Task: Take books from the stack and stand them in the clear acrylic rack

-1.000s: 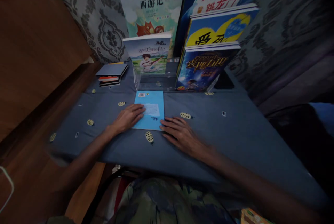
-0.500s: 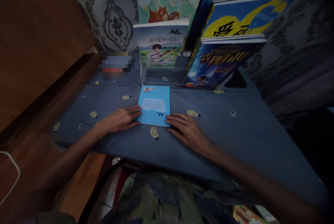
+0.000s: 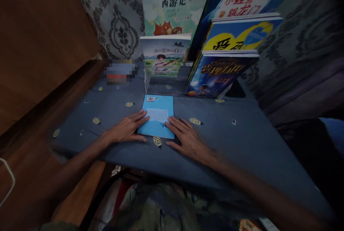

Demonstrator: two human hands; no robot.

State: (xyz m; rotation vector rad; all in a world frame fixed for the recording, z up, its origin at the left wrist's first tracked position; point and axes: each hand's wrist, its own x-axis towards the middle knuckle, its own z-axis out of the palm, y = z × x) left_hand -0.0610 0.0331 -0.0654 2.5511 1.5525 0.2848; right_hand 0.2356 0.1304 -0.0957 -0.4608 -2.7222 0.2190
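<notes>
A light-blue book [image 3: 154,129] lies flat on the dark cloth, its barcode at the far left corner and a pale text panel across the middle. My left hand [image 3: 128,127] rests at the book's left side, fingertips on the cover and thumb stretched along the near side. On the opposite side, my right hand [image 3: 186,135] has its fingertips on the right edge of the cover, with the thumb apart near the close corner. Both hands have their fingers stretched out.
A clear stand behind the book holds a book with a guitar player [image 3: 165,59]. To its right are a dark-blue book [image 3: 220,75] and a yellow-and-blue book [image 3: 228,39]. A blurred object [image 3: 120,70] sits at back left on the pineapple-patterned tablecloth [image 3: 215,134].
Both hands have slid further onto the book's cover, and their thumbs have spread away from the fingers. The camera view has tilted up slightly, showing more of the books behind.
</notes>
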